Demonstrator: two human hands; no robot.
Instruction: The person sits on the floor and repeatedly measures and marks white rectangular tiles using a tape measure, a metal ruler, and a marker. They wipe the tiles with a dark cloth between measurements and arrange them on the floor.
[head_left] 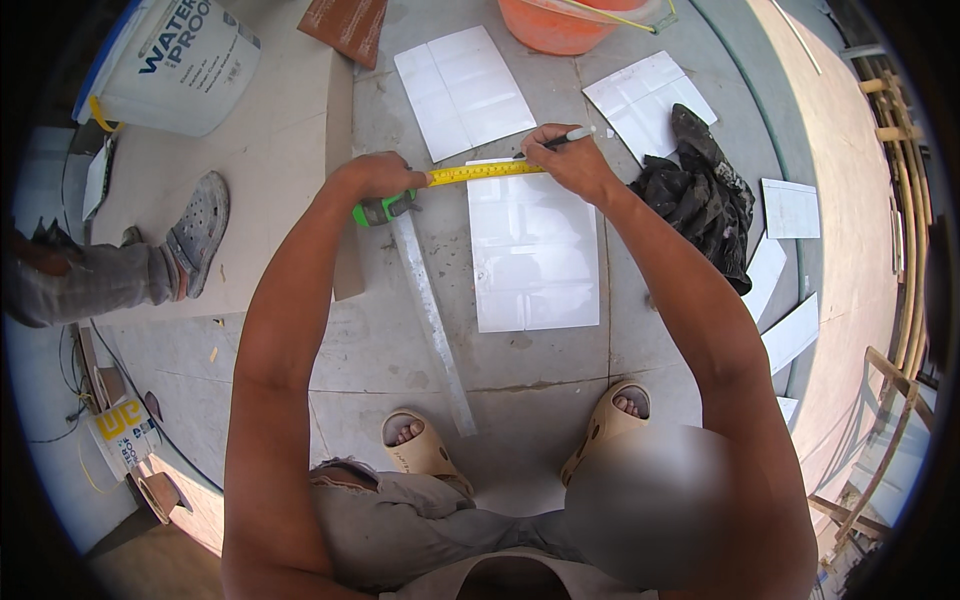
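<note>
A yellow tape (470,172) stretches from its green case (375,210) along the top edge of a white tile (535,250). My left hand (380,177) grips the tape measure at the tile's left side. My right hand (560,152) pinches a black pen (566,137) at the upper right of the tile, by the tape; whether it also holds the tape is unclear. A long metal straightedge (430,330) lies just left of the tile, below the tape case.
More white tiles (460,90) lie around, with a black crumpled bag (690,210) at right. An orange bucket (555,20), a white bucket (175,70) and a brown piece (340,25) sit at the far side. Another person's sandaled foot (200,230) rests on a board (280,150).
</note>
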